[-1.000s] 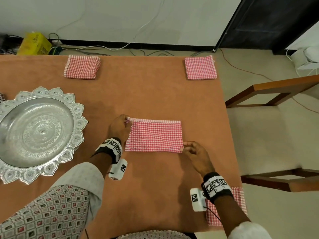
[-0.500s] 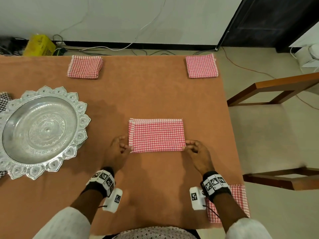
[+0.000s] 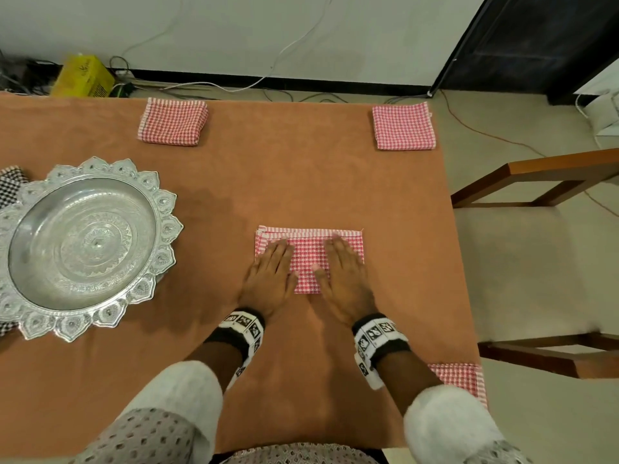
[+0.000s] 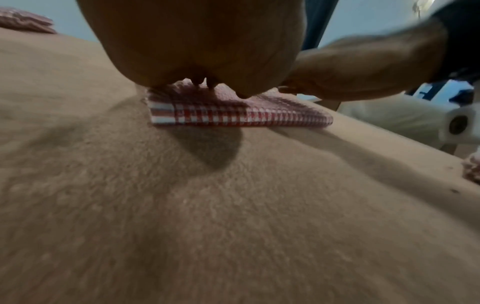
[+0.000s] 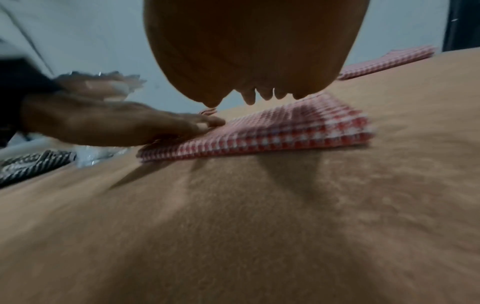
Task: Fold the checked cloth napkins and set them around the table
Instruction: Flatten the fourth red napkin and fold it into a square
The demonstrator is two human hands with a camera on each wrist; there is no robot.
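The folded red napkin is lying in the middle of the table. It is being pressed flat by the left hand and the right hand, fingers straight.

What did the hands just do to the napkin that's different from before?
Both hands let go of the corners they pinched and slid forward on top. Now the left hand and right hand lie flat on the middle napkin. The napkin, the silver tray and the other napkins stayed put.
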